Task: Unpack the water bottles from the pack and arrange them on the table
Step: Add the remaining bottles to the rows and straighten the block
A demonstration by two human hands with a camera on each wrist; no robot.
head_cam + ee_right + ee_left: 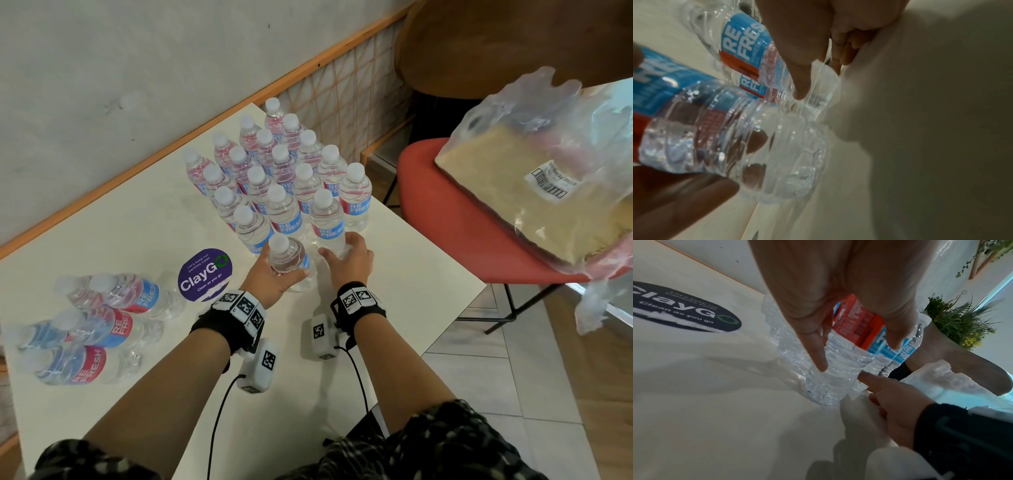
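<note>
The bottle (288,257) I was adding sat in my left hand (270,277), fingers and thumb curled around its middle, cap tipped a little toward me and its base low over the tabletop (404,274), at the near end of the standing block of bottles (274,171). To set it down well I judged I should bring it upright before the base met the surface, slide it in just beside the last bottle of its row so the lines stayed straight, and let go only once it stood on its own, since a nudge could topple its neighbours. My right hand (347,260) was just beside it, on the right, thumb and fingers wrapped around the foot of the nearest standing bottle (329,219), steadying it; that seemed wise while I made room. So the held bottle lay between my two hands, touching or nearly touching the right one; I could not tell which. Further left, several bottles (102,322) lay on their sides, waiting, near a round purple sticker (205,274). The emptied plastic wrap (548,171) rested on a red chair (462,233).
</note>
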